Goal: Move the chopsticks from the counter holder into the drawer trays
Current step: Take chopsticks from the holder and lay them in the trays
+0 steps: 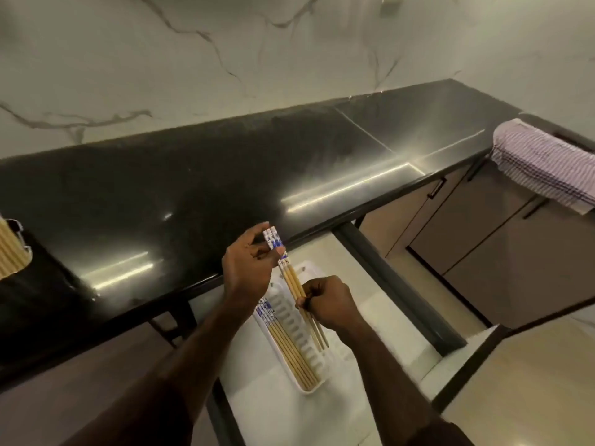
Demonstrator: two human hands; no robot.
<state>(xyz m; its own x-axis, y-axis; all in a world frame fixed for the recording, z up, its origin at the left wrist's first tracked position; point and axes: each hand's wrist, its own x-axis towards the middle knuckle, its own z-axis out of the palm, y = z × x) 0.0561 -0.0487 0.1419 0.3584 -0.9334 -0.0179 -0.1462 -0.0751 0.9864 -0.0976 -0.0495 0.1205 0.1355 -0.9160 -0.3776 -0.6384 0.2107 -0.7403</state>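
While our left hand (249,267) pinches the chopsticks' (291,278) patterned tops, right hand (328,304) fingers (302,303) curl round their shafts, w/ the white tray (317,365) just below both.

No legible text anywhere, perhaps only blurred blue patterning on the chopsticks (291,278).

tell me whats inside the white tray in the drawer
Several chopsticks lie along the left side of the white tray. Its right slots look empty, though the right hand and held chopsticks cover part.
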